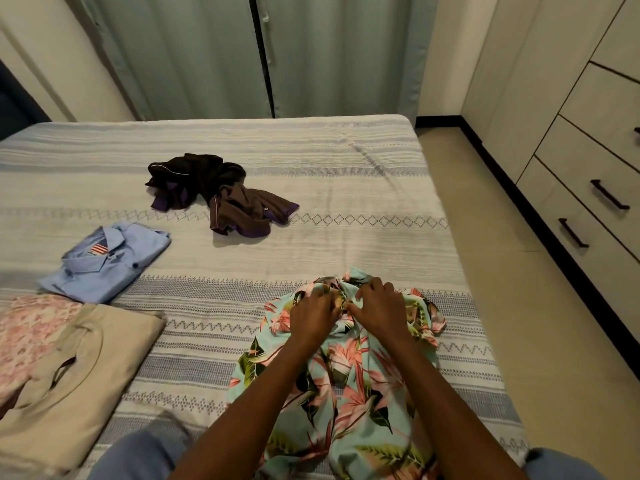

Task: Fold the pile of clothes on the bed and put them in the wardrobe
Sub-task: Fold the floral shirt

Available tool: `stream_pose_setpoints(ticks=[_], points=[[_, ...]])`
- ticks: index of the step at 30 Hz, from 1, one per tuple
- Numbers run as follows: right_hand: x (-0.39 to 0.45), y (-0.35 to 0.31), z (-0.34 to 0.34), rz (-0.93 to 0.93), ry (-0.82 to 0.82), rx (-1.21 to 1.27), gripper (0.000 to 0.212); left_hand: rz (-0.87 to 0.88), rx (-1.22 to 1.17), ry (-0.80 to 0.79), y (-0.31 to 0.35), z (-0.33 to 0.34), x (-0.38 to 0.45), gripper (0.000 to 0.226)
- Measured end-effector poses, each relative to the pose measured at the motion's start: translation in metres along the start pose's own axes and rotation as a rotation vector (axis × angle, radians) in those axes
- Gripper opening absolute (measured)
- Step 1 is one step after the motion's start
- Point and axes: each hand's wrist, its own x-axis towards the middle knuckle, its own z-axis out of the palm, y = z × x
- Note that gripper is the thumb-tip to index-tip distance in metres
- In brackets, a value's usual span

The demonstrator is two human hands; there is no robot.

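A light-blue floral shirt [349,393] lies spread on the bed in front of me. My left hand [313,315] and my right hand [379,306] sit side by side at its collar end, both pinching the fabric near the top button. A crumpled dark brown and purple garment [221,195] lies loose in the middle of the bed. At the left are folded pieces: a blue collared shirt [107,261], a beige top [79,382] and a pink floral piece [27,334] under it.
The bed [346,168] has a striped white and blue cover. A wardrobe with drawers and dark handles [588,188] stands along the right wall, with a strip of tiled floor [512,271] between it and the bed. Grey curtains [242,53] hang behind.
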Motion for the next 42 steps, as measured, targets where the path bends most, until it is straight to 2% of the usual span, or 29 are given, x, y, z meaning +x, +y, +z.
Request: stream_pose_setpoints(ticks=[3,5,7,13,19,24,27,30,33,35,37,39,42], points=[[0.001,0.0,0.004,0.037,-0.026,-0.037,0.048,-0.088,-0.155,-0.015,-0.002,-0.002,0.002,0.02],[0.002,-0.002,0.004,0.054,-0.035,-0.053,0.046,-0.165,-0.289,-0.033,-0.006,-0.003,0.003,0.018],[0.004,-0.004,0.002,0.059,-0.055,-0.065,0.042,-0.186,-0.327,-0.026,-0.01,-0.004,0.002,0.013],[0.0,0.003,0.001,0.083,-0.077,-0.063,0.043,0.048,-0.03,0.015,-0.008,-0.003,-0.001,0.022],[-0.002,0.002,-0.004,0.125,-0.078,-0.117,0.04,0.016,0.133,-0.048,0.008,0.001,0.006,0.038],[0.002,-0.003,-0.004,0.119,-0.12,-0.16,0.04,0.062,0.286,-0.092,0.021,0.003,0.012,0.039],[0.003,0.002,-0.006,0.078,-0.113,-0.157,0.033,0.066,0.282,-0.094,0.021,0.001,0.013,0.041],[0.001,0.01,-0.009,0.063,-0.019,-0.09,0.028,0.046,0.189,-0.071,0.02,-0.005,0.012,0.043],[-0.008,0.011,-0.015,0.084,0.181,-0.051,0.022,0.008,0.059,0.011,0.023,-0.016,0.005,0.034],[-0.018,0.01,-0.021,0.098,0.357,0.045,0.015,-0.05,-0.149,0.05,0.024,-0.021,-0.005,0.023],[-0.03,0.005,-0.03,0.103,0.431,0.172,0.012,-0.123,-0.425,-0.01,0.025,-0.023,-0.021,0.019],[-0.038,0.0,-0.039,0.177,0.345,0.375,0.015,-0.183,-0.627,-0.037,0.026,-0.022,-0.032,0.018],[-0.049,-0.005,-0.045,0.309,0.081,0.657,0.022,-0.259,-0.77,-0.02,0.028,-0.028,-0.046,0.02]])
